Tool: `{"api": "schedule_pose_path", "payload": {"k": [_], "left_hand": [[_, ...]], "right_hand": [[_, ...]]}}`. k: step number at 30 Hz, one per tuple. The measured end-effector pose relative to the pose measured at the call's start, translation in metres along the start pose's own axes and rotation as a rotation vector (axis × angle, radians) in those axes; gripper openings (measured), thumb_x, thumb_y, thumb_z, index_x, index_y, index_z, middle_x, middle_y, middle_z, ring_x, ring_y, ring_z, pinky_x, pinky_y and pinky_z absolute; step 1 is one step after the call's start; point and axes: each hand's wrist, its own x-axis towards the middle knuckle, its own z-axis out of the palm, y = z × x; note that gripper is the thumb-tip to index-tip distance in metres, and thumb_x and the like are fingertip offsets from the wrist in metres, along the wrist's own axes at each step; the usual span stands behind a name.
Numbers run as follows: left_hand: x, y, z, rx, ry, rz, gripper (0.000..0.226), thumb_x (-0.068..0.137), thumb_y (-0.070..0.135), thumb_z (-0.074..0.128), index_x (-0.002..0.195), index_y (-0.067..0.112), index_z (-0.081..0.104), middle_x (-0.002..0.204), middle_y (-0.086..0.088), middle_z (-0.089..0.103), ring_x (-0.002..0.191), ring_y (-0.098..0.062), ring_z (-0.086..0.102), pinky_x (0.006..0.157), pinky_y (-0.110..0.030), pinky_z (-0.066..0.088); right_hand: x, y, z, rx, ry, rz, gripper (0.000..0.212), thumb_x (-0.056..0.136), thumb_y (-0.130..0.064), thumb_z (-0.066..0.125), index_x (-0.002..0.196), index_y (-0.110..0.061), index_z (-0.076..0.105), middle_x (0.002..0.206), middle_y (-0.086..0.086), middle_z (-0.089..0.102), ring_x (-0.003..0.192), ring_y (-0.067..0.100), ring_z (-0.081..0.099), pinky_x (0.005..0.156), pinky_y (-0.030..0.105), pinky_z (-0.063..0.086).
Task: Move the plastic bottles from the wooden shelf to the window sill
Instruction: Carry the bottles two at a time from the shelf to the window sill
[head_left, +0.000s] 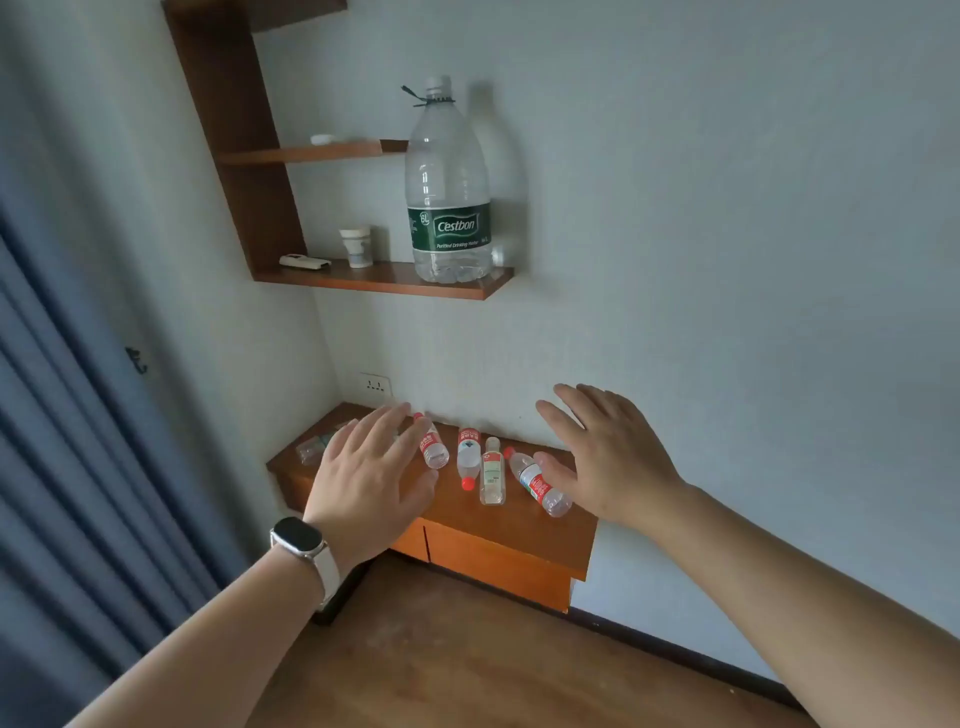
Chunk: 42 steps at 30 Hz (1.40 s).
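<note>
Head view: both arms reach forward and down over a wooden floor (441, 649) toward a corner of the room.
Left hand (363, 467): spread flat, fingers straight, holding nothing; a smartwatch (298, 538) is on the wrist. Its fingertips sit by the red-labelled bottle (434, 447); whether they touch cannot be told.
Right hand (608, 457): also spread and empty, with the thumb over the slanted bottle (537, 483) at the right end of the row.
Why held so: the hands bracket the row from both sides, probably to gather several bottles at once.
Low wooden shelf (493, 530): carries the task's small bottles, all lying on their sides, so they may roll.
Row between the hands: a red-capped bottle (468, 457) with its cap toward the camera and a white-capped clear bottle (492, 475) lie close together.
Crushed bottle (311, 449): lies at the far left end, partly behind the left hand.
Contents: the small bottles look clear; any liquid inside cannot be made out.
Wall socket (375, 385): just above the shelf.
Wall shelf (395, 278): holds an upright Cestbon water bottle (449, 197), seemingly empty, with a dark cord at its neck; a paper cup (356, 245) and a remote control (305, 262) are beside it.
Blue curtain (78, 415): hangs at left.
Window sill: out of view, so nothing has been moved yet.
</note>
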Motion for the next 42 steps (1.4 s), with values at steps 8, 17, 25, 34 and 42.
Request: {"api": "schedule_pose_path", "payload": {"k": [8,17,25,34,42], "left_hand": [[0.012,-0.014,0.037,0.055,-0.082,-0.026,0.061,0.093,0.057,0.039,0.145,0.026,0.044,0.152,-0.005,0.048,0.142,-0.029,0.042,0.114,-0.053,0.034],[0.033,-0.076,0.103,0.035,-0.178,-0.038,0.059,0.092,0.055,0.045,0.144,0.027,0.047,0.151,-0.004,0.049,0.14,-0.029,0.044,0.113,-0.051,0.033],[0.059,-0.157,0.163,-0.077,-0.275,-0.002,0.061,0.092,0.057,0.038,0.145,0.028,0.046,0.153,-0.004,0.046,0.142,-0.029,0.041,0.115,-0.051,0.031],[0.098,-0.177,0.223,-0.197,-0.332,0.077,0.06,0.091,0.055,0.044,0.143,0.026,0.048,0.148,-0.005,0.052,0.138,-0.031,0.048,0.111,-0.053,0.037],[0.123,-0.162,0.267,-0.221,-0.411,0.141,0.058,0.09,0.056,0.045,0.139,0.026,0.054,0.148,-0.004,0.053,0.136,-0.03,0.05,0.108,-0.055,0.039]], "right_hand": [[0.007,0.001,0.047,0.119,-0.071,-0.006,0.053,0.092,-0.052,0.045,0.131,-0.018,0.055,0.135,0.009,0.058,0.12,0.032,0.056,0.097,0.048,0.049],[0.049,-0.028,0.12,0.127,-0.157,0.03,0.051,0.087,-0.05,0.057,0.127,-0.018,0.058,0.132,0.006,0.06,0.118,0.029,0.059,0.095,0.044,0.051],[0.099,-0.067,0.187,0.095,-0.354,0.141,0.059,0.092,-0.057,0.033,0.136,-0.022,0.051,0.144,0.006,0.052,0.133,0.029,0.049,0.107,0.047,0.041],[0.114,-0.074,0.229,0.071,-0.406,0.248,0.057,0.093,-0.054,0.045,0.141,-0.024,0.043,0.144,0.001,0.049,0.133,0.023,0.045,0.11,0.045,0.042],[0.109,-0.045,0.256,0.056,-0.443,0.303,0.057,0.091,-0.052,0.054,0.141,-0.027,0.046,0.147,0.0,0.049,0.131,0.023,0.048,0.108,0.04,0.04]]}}
